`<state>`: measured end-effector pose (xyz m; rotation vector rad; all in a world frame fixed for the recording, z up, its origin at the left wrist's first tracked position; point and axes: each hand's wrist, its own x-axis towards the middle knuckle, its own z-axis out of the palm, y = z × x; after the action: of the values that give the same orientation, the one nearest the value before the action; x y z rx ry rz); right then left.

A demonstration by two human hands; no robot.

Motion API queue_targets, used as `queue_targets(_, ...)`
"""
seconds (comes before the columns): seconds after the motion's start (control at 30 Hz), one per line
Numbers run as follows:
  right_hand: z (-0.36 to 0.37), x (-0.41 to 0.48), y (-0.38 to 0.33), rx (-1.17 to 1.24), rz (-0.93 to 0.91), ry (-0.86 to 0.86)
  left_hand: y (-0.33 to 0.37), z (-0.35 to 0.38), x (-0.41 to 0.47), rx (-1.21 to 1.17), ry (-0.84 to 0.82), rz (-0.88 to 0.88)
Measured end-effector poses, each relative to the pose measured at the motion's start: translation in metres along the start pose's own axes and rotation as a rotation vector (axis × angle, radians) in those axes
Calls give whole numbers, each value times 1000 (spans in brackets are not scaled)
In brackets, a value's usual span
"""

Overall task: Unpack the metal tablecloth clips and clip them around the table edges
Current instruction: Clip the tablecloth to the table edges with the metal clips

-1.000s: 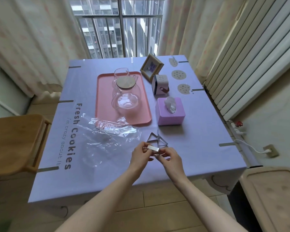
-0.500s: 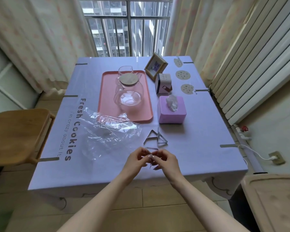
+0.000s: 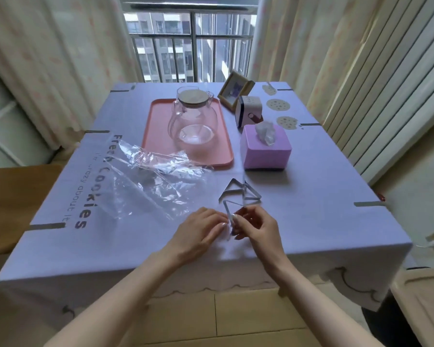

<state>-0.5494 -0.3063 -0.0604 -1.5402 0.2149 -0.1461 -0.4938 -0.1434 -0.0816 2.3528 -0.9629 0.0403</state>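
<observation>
Over the last second the metal tablecloth clip (image 3: 227, 213) turns in the hands. It was held flat, a bright strip across both sets of fingertips; now it stands on edge, and its open triangular outline shows between the hands at lower centre of the frame. The hands have also drawn back from the middle of the table toward its near edge.

The right hand (image 3: 259, 227) pinches the clip, thumb and forefinger closed on its lower part and the other fingers curled behind. The left hand (image 3: 200, 231) lies with its fingers close together and nearly straight, tips against the clip's left side. Its thumb is hidden, so I cannot tell whether it grips or only steadies.

Two loose clips (image 3: 239, 192) lie where they lay a second ago, leaning on each other just above the hands and in front of the lilac tissue box (image 3: 266, 152). The empty plastic bag (image 3: 148, 181) is spread at centre left, overlapping the pink tray (image 3: 158, 146) that holds the glass teapot (image 3: 193, 121).

Fitted clips (image 3: 47, 226) already grip the tablecloth (image 3: 323, 221) along the left and right edges and at the far corners. None shows on the near edge. So unpacking looks finished, and the reorienting probably readies the clip's open mouth to slide over the near edge. Three clips remain to be placed, counting this one.
</observation>
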Motion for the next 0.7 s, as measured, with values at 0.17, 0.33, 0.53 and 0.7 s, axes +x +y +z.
queue_targets(0.17, 1, -4, 16, 26, -166, -11, -17, 15, -14, 345, -237, 101)
queue_targets(0.33, 2, -6, 25, 25, -320, -19, -13, 13, -19, 435, -263, 148)
queue_targets(0.53, 1, -8, 35, -21, -456, 7, -11, 14, -20, 461, -270, 159)
queue_targets(0.7, 1, -5, 36, -37, -505, 3, -11, 13, -18, 479, -277, 172)
